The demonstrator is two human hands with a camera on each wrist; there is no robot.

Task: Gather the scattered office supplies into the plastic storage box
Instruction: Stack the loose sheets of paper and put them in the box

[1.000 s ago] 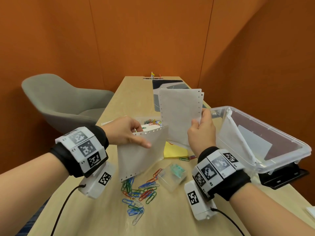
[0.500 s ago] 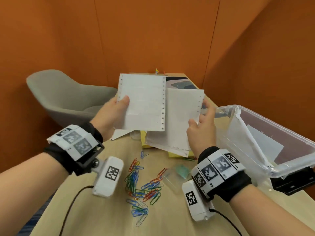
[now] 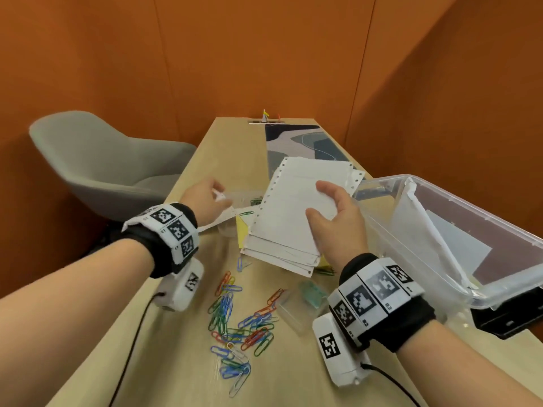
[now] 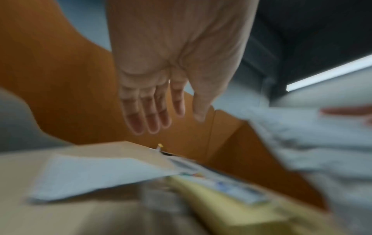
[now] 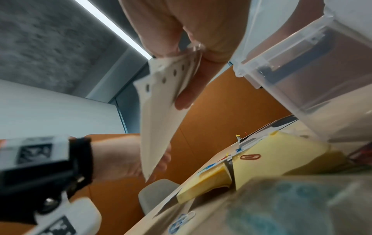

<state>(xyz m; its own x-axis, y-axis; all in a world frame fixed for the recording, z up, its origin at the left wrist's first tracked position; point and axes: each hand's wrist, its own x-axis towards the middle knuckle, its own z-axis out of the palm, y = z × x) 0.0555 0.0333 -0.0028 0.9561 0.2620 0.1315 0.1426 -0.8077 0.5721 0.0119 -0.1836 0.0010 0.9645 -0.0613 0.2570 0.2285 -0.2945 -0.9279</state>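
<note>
White hole-punched paper [image 3: 291, 212]; yellow pad [image 5: 281, 155]; paper clips [image 3: 235, 315] red, blue, green, white; clear storage box [image 3: 458, 277]; tan worktop [image 3: 182, 362]; grey chair [image 3: 97, 160]; orange walls [image 3: 264, 48].

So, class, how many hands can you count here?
2. The left hand, fingers straight, is over a loose sheet on the table; the right hand grips the paper stack beside the plastic storage box. None looks hidden.

A grey chair [image 3: 97, 168] stands left of the wooden table [image 3: 223, 154]. Orange walls [image 3: 235, 54] close in behind. A patterned mat [image 3: 305, 142] lies at the table's far end.
</note>
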